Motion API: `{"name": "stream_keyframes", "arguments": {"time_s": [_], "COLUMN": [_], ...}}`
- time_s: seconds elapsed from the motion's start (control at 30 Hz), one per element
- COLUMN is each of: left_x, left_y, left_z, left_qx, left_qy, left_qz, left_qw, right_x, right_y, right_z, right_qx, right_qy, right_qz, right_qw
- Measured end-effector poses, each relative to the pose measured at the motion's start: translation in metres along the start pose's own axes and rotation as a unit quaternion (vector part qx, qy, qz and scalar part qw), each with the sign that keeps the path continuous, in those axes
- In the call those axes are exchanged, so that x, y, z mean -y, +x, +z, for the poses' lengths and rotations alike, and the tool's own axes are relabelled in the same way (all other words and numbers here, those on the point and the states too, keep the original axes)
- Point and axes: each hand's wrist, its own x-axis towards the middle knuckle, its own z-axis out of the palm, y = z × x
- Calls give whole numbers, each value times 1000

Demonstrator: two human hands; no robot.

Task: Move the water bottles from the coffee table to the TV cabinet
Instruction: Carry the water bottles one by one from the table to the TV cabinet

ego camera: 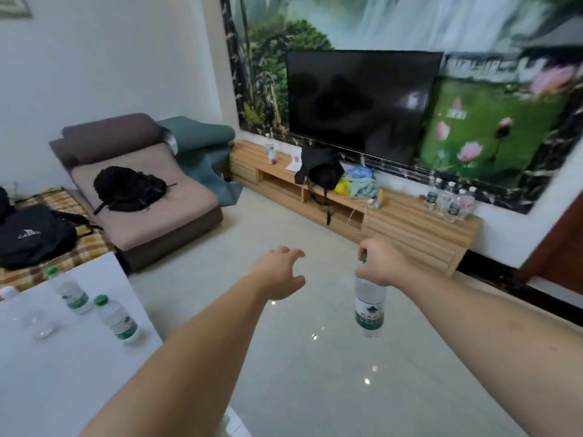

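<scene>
The right hand [380, 263] grips a green-capped water bottle [369, 307] by its neck and cap alone. The body of the bottle hangs free over the glossy tiled floor [315, 389], between the counter [79, 373] at near left and the TV cabinet [416, 228] at far right. The left hand [280, 269] holds nothing, its fingers spread and loosely bent, out over the floor.

That neck-only hold is the weak point. The bottle looks full and can swing, and a slip would probably drop it onto hard tile, where it might roll away or split.

The landing spot is also tight. A close cluster of bottles [449, 200] stands at the cabinet's right end, near the edge. A careless set-down there could topple several or push one off the end. The middle of the cabinet is taken by a black bag [320, 168] and a heap of cloth [359, 184], so there is little room elsewhere.

Two bottles [74, 293] [118, 320] stand on the counter. The nearer one is close to the right edge, where a passing arm could knock it off.
</scene>
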Motion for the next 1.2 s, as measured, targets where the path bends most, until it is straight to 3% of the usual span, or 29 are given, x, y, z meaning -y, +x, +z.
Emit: {"name": "stream_keyframes", "arguments": {"time_s": [0.3, 0.43, 0.57, 0.83, 1.2], "left_x": [-149, -187, -222, -245, -304], "left_y": [73, 124, 196, 335, 510], "left_z": [35, 47, 52, 71, 91], "left_qx": [52, 69, 69, 102, 133], "left_qy": [54, 69, 53, -3, 4], "left_qz": [144, 179, 211, 214, 219], "left_qw": [987, 979, 974, 971, 967], "right_x": [-132, -181, -218, -280, -406], "right_y": [-29, -13, 30, 133, 278], "right_z": [-50, -61, -69, -79, -89], "right_qx": [-25, -44, -51, 10, 48], "right_qy": [53, 125, 123, 35, 41], "right_qz": [135, 181, 195, 201, 244], "right_qw": [989, 974, 972, 979, 968]}}
